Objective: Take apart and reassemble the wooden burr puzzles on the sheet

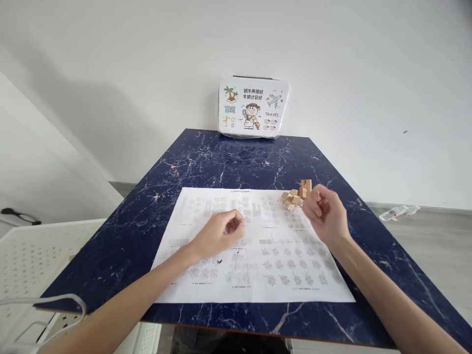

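On the white printed sheet (217, 292) rests my left hand (221, 231), its fingers curled toward the thumb around a small hollow; nothing shows in it. My right hand (328, 216) is closed beside the sheet's upper right part, fingers bent inward; whether something small is inside is hidden. Just left of its fingertips lies a little heap of small wooden blocks (291, 199). A larger wooden block (305, 188) with a dark mark like a numeral stands at the heap's right, partly behind my right fingers. Small dark specks (220, 261) lie on the sheet.
The table (239, 162) has a dark blue marbled top. At its far edge, against the wall, stands a white case (254, 105) with cartoon prints. A white perforated surface (33, 260) is at the left. A clear plastic item (398, 212) lies on the floor at right.
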Motion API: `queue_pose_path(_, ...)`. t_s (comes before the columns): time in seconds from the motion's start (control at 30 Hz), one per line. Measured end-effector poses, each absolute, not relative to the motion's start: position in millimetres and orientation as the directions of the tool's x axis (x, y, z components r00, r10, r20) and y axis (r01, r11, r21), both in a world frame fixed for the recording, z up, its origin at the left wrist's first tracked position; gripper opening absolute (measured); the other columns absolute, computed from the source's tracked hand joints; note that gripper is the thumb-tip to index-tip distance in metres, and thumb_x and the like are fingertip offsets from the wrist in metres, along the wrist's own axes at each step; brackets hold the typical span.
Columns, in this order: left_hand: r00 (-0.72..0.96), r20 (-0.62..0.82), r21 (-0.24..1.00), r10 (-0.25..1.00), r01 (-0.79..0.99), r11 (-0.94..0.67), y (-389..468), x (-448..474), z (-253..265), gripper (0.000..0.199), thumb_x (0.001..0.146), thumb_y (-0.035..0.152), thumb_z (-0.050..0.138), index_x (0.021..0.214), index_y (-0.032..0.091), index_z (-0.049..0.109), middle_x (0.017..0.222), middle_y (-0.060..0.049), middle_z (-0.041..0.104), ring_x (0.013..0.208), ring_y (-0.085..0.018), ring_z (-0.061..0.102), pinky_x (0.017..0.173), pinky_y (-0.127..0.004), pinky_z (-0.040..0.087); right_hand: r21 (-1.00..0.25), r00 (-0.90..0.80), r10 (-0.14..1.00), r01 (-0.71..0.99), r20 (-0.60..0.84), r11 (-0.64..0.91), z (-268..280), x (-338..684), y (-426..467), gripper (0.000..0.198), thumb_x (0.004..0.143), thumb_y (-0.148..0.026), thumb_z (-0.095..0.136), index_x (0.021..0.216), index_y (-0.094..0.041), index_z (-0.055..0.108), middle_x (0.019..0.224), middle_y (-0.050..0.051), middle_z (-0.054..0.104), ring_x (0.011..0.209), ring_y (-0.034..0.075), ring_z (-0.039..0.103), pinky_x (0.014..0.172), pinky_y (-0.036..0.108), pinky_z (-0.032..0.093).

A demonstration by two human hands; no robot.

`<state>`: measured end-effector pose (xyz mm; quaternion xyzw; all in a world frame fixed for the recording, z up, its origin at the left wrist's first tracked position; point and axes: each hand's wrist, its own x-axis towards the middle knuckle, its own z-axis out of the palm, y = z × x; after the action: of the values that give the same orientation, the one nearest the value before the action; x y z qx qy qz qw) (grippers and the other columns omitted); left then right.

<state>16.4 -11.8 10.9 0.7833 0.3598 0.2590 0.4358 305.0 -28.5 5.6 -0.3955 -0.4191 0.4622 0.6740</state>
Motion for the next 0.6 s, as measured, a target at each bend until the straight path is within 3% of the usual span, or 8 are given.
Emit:
queue_pose_path(0.1,0.612,0.093,0.874,0.786,0.328,-0.358,-10.3,15.5,10.0,0.020,0.099,0.030,0.056,0.082,0.020,0.058,0.077,0.000,0.065,0.067,-0.014,0.058,0.065,-0.029,0.046,-0.929,0.554,0.776,-0.013,0.302,0.371,-2.8,320.8,-19.0,0.043,0.095,-0.046,0.071,0.068,-0.023,0.048,0.055,-0.007,0.042,0.045,0.008,0.033,0.040,0.023,0.023)
queue_pose_path(0.2,0.619,0.087,0.878,0.781,0.322,-0.353,-8.3,14.3,8.6,0.021,0.100,0.031,0.054,0.082,0.021,0.056,0.077,0.000,0.064,0.067,-0.014,0.060,0.065,-0.030,0.047,-0.933,0.616,0.716,0.093,0.329,0.348,-13.5,330.6,-10.4,0.042,0.097,-0.052,0.067,0.072,-0.023,0.050,0.059,-0.007,0.043,0.046,0.009,0.036,0.040,0.022,0.029)
queue_pose_path(0.43,0.607,0.102,0.871,0.788,0.329,-0.365,-6.5,10.1,9.5,0.020,0.099,0.029,0.053,0.081,0.021,0.053,0.075,0.001,0.060,0.065,-0.013,0.057,0.062,-0.029,0.045,-0.949,0.681,0.675,0.101,0.285,0.300,-26.9,345.3,-0.3,0.034,0.093,-0.050,0.069,0.079,-0.023,0.055,0.055,-0.010,0.040,0.043,0.008,0.033,0.037,0.021,0.027)
queue_pose_path(0.6,0.609,0.113,0.875,0.785,0.313,-0.369,-4.9,9.6,10.6,0.020,0.100,0.031,0.053,0.083,0.021,0.053,0.075,0.001,0.060,0.063,-0.013,0.055,0.062,-0.029,0.045,-0.979,0.721,0.676,0.018,0.152,0.202,-32.2,351.0,4.1,0.029,0.087,-0.046,0.074,0.086,-0.023,0.056,0.051,-0.012,0.041,0.040,0.008,0.032,0.034,0.020,0.024)
